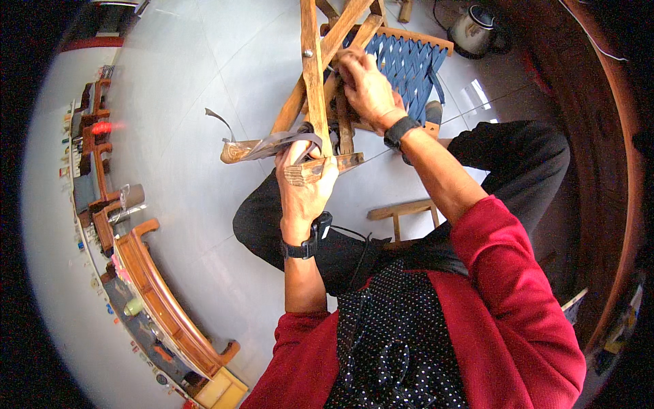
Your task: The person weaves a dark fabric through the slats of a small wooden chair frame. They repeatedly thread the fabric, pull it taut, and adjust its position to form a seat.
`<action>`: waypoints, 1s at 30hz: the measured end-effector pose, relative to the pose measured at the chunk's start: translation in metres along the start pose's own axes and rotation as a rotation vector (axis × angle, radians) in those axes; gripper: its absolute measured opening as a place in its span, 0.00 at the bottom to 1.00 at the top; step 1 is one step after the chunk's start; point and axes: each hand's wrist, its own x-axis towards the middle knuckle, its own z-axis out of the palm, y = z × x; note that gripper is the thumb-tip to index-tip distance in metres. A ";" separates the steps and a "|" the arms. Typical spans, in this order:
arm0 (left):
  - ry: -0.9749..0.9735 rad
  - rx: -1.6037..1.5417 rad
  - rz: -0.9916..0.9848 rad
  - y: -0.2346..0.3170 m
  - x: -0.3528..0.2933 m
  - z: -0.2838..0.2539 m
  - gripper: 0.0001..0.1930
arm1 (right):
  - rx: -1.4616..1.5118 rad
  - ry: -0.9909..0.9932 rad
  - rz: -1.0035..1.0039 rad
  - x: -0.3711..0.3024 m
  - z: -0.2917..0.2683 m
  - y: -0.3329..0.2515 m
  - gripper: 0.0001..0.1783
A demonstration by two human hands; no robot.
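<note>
A folding stool's wooden frame (313, 85) stands in front of me, its crossed legs tilted and bolted together. My left hand (303, 194) is closed round the lower end of the frame, where a crossbar meets an upright leg. Brown-grey strapping (289, 142) winds loosely about that crossbar and passes by the left fingers; one loose tip sticks out to the left. Higher up and to the right, my right hand (373, 94) is closed beside the crossed legs. Its fingertips are slightly blurred, and whatever they pinch is hidden.
Beyond the right hand is a seat of woven blue straps (405, 65) on a wooden frame. A metal kettle (473, 31) stands on the floor at the far right. Below my hands, between my knees, shows a small wooden stool (400, 210). Wooden furniture (170, 286) lines the left side.
</note>
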 end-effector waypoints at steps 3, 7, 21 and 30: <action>-0.005 -0.005 -0.004 -0.001 0.000 0.000 0.10 | -0.017 -0.003 0.045 0.006 -0.007 0.003 0.32; -0.009 0.016 0.063 -0.001 0.002 0.000 0.10 | 0.015 -0.011 -0.058 -0.005 0.004 -0.006 0.20; -0.009 -0.030 -0.027 0.001 0.004 0.002 0.10 | -0.077 -0.005 -0.038 -0.022 0.021 -0.022 0.19; -0.013 -0.066 -0.064 -0.006 0.002 0.001 0.11 | -0.215 -0.360 -0.153 -0.023 0.037 -0.033 0.17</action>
